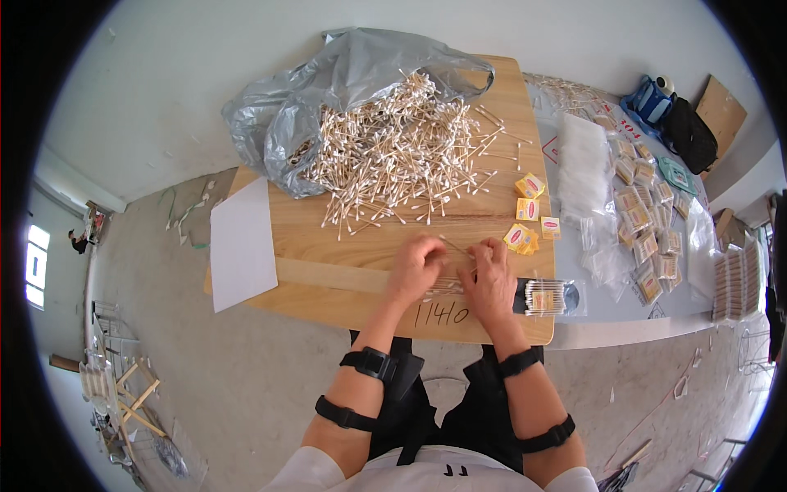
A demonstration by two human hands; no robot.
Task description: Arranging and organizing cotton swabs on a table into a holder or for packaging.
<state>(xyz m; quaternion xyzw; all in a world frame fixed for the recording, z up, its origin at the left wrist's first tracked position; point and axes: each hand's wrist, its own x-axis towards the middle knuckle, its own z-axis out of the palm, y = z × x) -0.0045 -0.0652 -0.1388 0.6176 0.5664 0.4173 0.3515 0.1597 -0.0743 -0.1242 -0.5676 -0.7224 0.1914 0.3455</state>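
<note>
Close together over the table's front part, both hands work beside a small row of cotton swabs (pixel 443 287) lying between the wrists. My left hand (pixel 414 266) is closed, its fingers curled together; what they hold, if anything, is hidden. My right hand (pixel 491 283) is closed too, with one cotton swab (pixel 455 246) slanting from its fingertips toward my left hand. Beyond them a big heap of loose cotton swabs (pixel 402 156) spills from a grey plastic bag (pixel 287 98). Right of my right hand lies a clear packet of swabs (pixel 544 298) with a yellow label inside.
Small yellow-and-red cards (pixel 527 209) lie in stacks at the wooden table's (pixel 307 279) right. A white paper sheet (pixel 244 246) hangs over its left edge. The grey side table holds clear bags (pixel 584 168), several filled swab packets (pixel 648 221) and a black bag (pixel 690 135).
</note>
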